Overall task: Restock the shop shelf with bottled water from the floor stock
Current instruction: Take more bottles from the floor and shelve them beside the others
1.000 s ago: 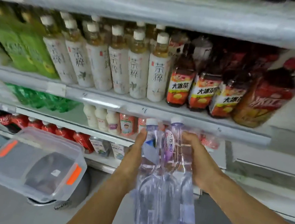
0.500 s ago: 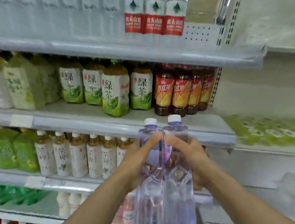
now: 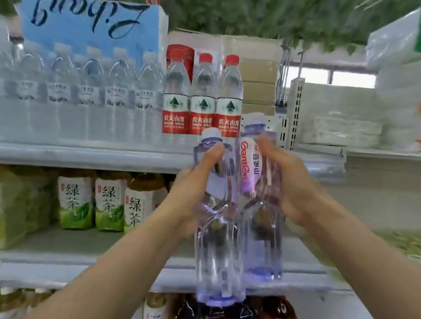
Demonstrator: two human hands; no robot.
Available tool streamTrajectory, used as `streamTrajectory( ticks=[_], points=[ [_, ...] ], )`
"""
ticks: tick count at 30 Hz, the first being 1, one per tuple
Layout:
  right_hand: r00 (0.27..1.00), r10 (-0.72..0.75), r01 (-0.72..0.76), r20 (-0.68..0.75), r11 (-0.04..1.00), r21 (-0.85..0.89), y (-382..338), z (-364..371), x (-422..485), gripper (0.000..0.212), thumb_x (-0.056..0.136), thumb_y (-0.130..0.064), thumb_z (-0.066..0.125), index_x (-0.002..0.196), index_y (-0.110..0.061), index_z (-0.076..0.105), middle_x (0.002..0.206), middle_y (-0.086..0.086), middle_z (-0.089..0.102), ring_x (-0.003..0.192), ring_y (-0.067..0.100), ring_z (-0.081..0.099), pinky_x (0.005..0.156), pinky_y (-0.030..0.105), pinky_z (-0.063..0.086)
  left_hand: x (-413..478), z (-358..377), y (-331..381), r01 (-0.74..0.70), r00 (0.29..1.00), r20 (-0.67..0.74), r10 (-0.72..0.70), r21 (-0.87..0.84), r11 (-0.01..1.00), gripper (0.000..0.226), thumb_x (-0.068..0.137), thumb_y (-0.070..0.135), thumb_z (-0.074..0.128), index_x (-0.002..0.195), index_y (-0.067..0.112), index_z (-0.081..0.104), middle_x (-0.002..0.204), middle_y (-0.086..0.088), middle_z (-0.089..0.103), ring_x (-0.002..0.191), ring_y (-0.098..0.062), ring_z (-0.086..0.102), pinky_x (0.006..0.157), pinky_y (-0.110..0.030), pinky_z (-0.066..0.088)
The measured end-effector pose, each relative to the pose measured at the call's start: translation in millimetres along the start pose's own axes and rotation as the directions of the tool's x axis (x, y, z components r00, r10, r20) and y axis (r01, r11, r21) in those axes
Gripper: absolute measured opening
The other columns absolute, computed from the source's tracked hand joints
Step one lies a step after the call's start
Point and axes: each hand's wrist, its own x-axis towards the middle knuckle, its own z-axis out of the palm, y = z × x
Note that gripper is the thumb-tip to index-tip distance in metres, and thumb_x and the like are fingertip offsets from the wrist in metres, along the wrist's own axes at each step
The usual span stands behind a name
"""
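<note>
Bottles (image 3: 223, 259) stand upright, caps (image 3: 213, 132) up, between left hand (image 3: 193, 187) and right hand (image 3: 292, 185).

Both bare forearms raised, angling in toward centre. Left hand (image 3: 192, 192) wraps the left bottle (image 3: 217, 260), thumb pointing up near its neck. Right hand (image 3: 292, 185) grips the right bottle (image 3: 263, 243), fingers (image 3: 270, 151) curled over its label.

Fingers of left hand (image 3: 192, 192) mostly hidden behind held bottles (image 3: 223, 245)
</note>
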Motion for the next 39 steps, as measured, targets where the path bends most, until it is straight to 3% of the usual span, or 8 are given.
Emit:
streamTrajectory(
  ticks=[3, 8, 14, 18, 21, 28, 32, 39],
  points=[
    [0.993, -0.106, 0.103, -0.049, 0.993, -0.052, -27.3, -11.8, 31.6, 0.049, 0.093, -0.059, 0.041, 0.113, -0.023, 0.066, 0.102, 0.005, 0.072, 0.103, 0.031, 0.065, 0.098, 0.056, 0.042, 17.5, 10.8, 24.5, -0.048, 0.998, 0.036, 0.048, -0.014, 0.999, 0.110, 0.043, 0.079, 0.078, 0.133, 0.019, 0.057, 0.121, -0.013, 0.068, 0.107, -0.035, 0.067, 0.091, -0.053, 0.053],
    [0.957, -0.291, 0.291, -0.018, 0.949, 0.119, -74.9, -38.8, 88.7, 0.045, 0.100, -0.051, 0.037, 0.099, -0.017, 0.065, 0.082, 0.001, 0.065, 0.074, 0.017, 0.062, 0.069, 0.034, 0.051, 42.7, 22.4, 59.3, -0.092, 0.995, -0.027, 0.093, 0.019, 0.996, 0.095, 0.051, 0.077, 0.064, 0.129, 0.023, 0.059, 0.114, -0.017, 0.069, 0.094, -0.038, 0.070, 0.078, -0.053, 0.059],
    [0.911, -0.409, 0.408, -0.044, 0.883, 0.233, -96.4, -61.5, 162.4, 0.050, 0.101, -0.054, 0.032, 0.104, -0.014, 0.063, 0.078, -0.001, 0.065, 0.067, 0.014, 0.064, 0.066, 0.033, 0.053, 75.2, 33.7, 75.3, -0.168, 0.981, -0.098, 0.169, 0.017, 0.986, 0.054, 0.086, 0.067, 0.056, 0.124, 0.030, 0.062, 0.107, -0.010, 0.069, 0.095, -0.035, 0.070, 0.075, -0.051, 0.060],
    [0.919, -0.394, 0.390, -0.009, 0.905, 0.171, -86.9, -66.9, 194.2, 0.056, 0.102, -0.056, 0.028, 0.095, -0.015, 0.066, 0.072, 0.001, 0.064, 0.064, 0.016, 0.062, 0.067, 0.031, 0.053, 88.6, 39.8, 79.5, -0.207, 0.975, -0.096, 0.200, -0.070, 0.976, 0.039, 0.094, 0.054, 0.053, 0.109, 0.021, 0.067, 0.081, -0.004, 0.076, 0.067, -0.024, 0.072, 0.051, -0.039, 0.059],
    [0.927, -0.373, 0.367, 0.021, 0.920, 0.136, -69.8, -69.4, 209.0, 0.055, 0.103, -0.053, 0.026, 0.089, -0.016, 0.065, 0.070, 0.000, 0.065, 0.061, 0.015, 0.061, 0.063, 0.029, 0.055, 98.1, 44.0, 78.1, -0.200, 0.978, -0.088, 0.191, -0.104, 0.974, 0.037, 0.095, 0.052, 0.052, 0.103, 0.019, 0.067, 0.070, -0.004, 0.073, 0.052, -0.020, 0.068, 0.047, -0.034, 0.056],
    [0.939, -0.343, 0.334, 0.029, 0.928, 0.165, -46.0, -76.0, 234.9, 0.051, 0.102, -0.052, 0.032, 0.087, -0.016, 0.066, 0.072, 0.001, 0.065, 0.063, 0.016, 0.062, 0.069, 0.030, 0.054, 115.7, 48.6, 73.5, -0.203, 0.973, -0.129, 0.193, -0.064, 0.977, 0.038, 0.096, 0.052, 0.050, 0.098, 0.016, 0.063, 0.084, -0.008, 0.066, 0.045, -0.014, 0.066, 0.037, -0.024, 0.049],
    [0.948, -0.318, 0.302, 0.029, 0.924, 0.235, -36.8, -84.8, 240.5, 0.054, 0.100, -0.057, 0.034, 0.089, -0.016, 0.068, 0.074, 0.004, 0.066, 0.065, 0.020, 0.062, 0.072, 0.033, 0.054, 125.6, 44.8, 70.3, -0.199, 0.972, -0.134, 0.191, -0.048, 0.979, 0.046, 0.095, 0.053, 0.049, 0.115, 0.013, 0.062, 0.085, -0.009, 0.066, 0.046, -0.013, 0.066, 0.036, -0.024, 0.048],
    [0.936, -0.346, 0.349, -0.070, 0.936, 0.047, -38.5, -76.7, 215.4, 0.047, 0.102, -0.053, 0.028, 0.094, -0.023, 0.064, 0.077, -0.002, 0.069, 0.071, 0.013, 0.067, 0.078, 0.031, 0.057, 129.6, 44.2, 67.1, -0.218, 0.972, -0.094, 0.213, -0.041, 0.975, 0.038, 0.095, 0.052, 0.049, 0.088, 0.018, 0.063, 0.058, -0.001, 0.070, 0.047, -0.015, 0.067, 0.038, -0.024, 0.050]
  ],
)
